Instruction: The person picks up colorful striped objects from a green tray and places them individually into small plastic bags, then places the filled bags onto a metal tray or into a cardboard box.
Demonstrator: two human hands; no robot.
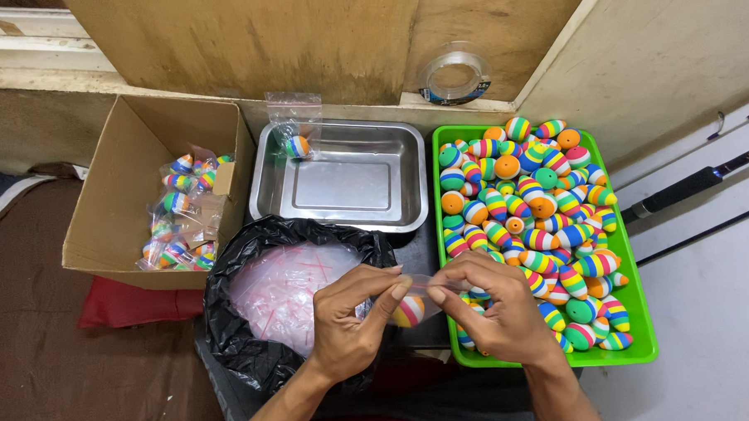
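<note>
My left hand [349,319] and my right hand [494,310] meet in the lower middle, both pinching the top edge of a small clear plastic bag [419,288]. One rainbow-striped foam float [409,310] hangs inside that bag, between my hands. To the right, a green tray [639,309] is heaped with several striped floats [540,205]. My right hand rests over the tray's near left corner. Under my left hand lies a black bag [246,339] holding a stack of empty clear bags [286,292].
A steel pan [340,178] at the back holds one bagged float [296,143]. A cardboard box [117,195] at the left holds several bagged floats. A spool of clear line [454,76] sits on the ledge. A dark rod [693,187] lies at the right.
</note>
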